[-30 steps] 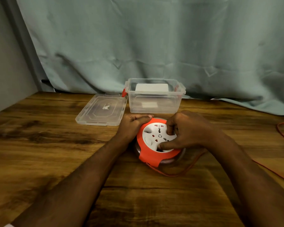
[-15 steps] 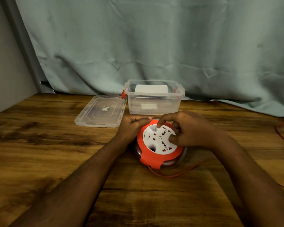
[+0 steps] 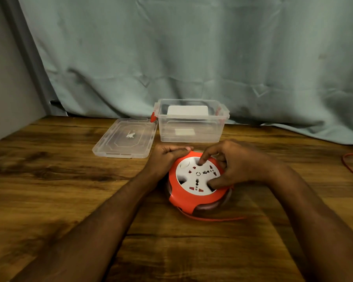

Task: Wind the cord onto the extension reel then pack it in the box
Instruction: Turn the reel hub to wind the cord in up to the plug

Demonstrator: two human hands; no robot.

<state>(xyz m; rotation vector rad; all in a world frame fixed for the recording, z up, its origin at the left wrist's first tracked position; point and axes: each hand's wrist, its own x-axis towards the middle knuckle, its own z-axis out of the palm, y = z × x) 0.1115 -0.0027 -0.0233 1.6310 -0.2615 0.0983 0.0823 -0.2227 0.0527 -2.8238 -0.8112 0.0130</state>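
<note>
The round orange extension reel [image 3: 189,197] with its white socket face lies flat on the wooden table. My left hand [image 3: 166,157] grips its far left rim. My right hand [image 3: 234,164] lies over the right side, with the index finger in a notch at the top of the white disc and the thumb in a notch at its lower right. The orange cord [image 3: 214,219] leaves the reel's front and trails right; another stretch of it shows at the right edge. The clear plastic box [image 3: 191,131] stands open just behind the reel.
The box's clear lid [image 3: 124,139] lies flat to the left of the box. A teal curtain [image 3: 192,58] hangs behind the table. A grey wall stands at the left.
My right hand has turned the white disc: the sockets have rotated, and the index finger and thumb sit in different notches. The loose cord loop in front of the reel has drawn shorter and straighter.
</note>
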